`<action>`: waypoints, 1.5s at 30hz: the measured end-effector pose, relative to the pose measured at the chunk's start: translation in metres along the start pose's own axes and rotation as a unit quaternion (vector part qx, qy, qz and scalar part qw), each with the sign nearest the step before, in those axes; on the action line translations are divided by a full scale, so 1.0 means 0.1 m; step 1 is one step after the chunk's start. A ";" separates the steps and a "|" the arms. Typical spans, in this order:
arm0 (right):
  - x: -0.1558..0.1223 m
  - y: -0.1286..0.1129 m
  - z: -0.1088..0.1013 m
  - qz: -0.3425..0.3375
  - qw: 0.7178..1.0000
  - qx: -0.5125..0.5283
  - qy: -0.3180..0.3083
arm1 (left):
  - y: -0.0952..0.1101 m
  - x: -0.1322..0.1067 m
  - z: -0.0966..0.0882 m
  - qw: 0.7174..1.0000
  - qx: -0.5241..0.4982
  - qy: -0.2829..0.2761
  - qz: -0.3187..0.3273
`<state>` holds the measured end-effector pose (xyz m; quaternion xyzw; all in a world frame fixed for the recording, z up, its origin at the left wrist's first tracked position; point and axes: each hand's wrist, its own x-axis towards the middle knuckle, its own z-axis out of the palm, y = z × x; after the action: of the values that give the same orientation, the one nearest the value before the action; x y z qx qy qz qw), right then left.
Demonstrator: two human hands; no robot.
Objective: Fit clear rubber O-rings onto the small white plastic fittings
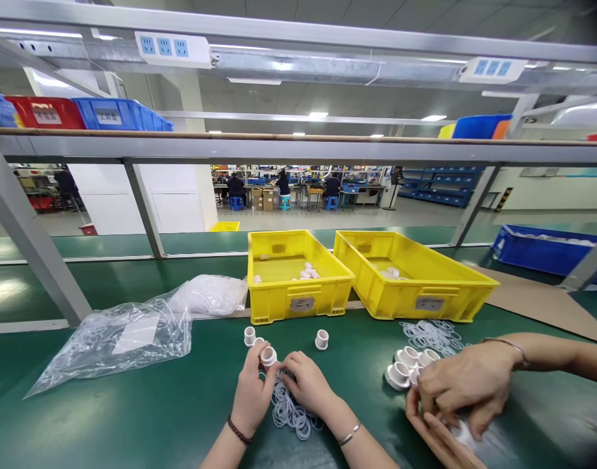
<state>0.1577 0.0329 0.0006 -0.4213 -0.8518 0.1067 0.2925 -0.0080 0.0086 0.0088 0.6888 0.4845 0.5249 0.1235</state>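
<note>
My left hand (253, 389) grips a white flanged plastic bushing (268, 355) between thumb and fingers, its round opening facing up. My right hand (305, 384) has its fingers drawn together at the bushing's right side; whatever they pinch is hidden. Beneath both hands lies a loose pile of thin white rubber rings (294, 409). Just beyond my left fingers stands another white bushing (249, 336), with one more partly covered by the hand. A separate bushing (321, 339) sits upright on the green table, farther off to the right.
Two yellow bins (301, 302) (428, 301) hold white parts. Clear plastic bags (156, 335) lie at left. At right, a co-worker's hands (462, 387) work beside clustered bushings (400, 374) and more rings (433, 335). Metal shelf posts (143, 208) rise behind.
</note>
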 end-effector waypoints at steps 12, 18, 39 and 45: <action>0.01 0.08 0.02 0.030 0.999 0.018 0.005 | 0.01 0.00 0.02 0.999 -0.021 0.002 -0.040; 0.02 0.04 -0.01 0.032 0.999 0.004 0.027 | 0.02 0.02 0.06 0.991 -0.078 -0.013 -0.109; 0.02 -0.01 -0.11 0.024 0.990 0.085 0.107 | 0.15 0.04 0.05 0.964 -0.131 -0.124 -0.194; -0.02 -0.06 -0.05 0.006 0.987 0.131 0.091 | 0.19 -0.02 0.09 0.965 -0.132 -0.149 -0.171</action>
<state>0.1575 0.0271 0.0070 -0.3921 -0.7979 0.1806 0.4208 0.0099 0.0007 0.0164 0.6434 0.4979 0.4468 0.3721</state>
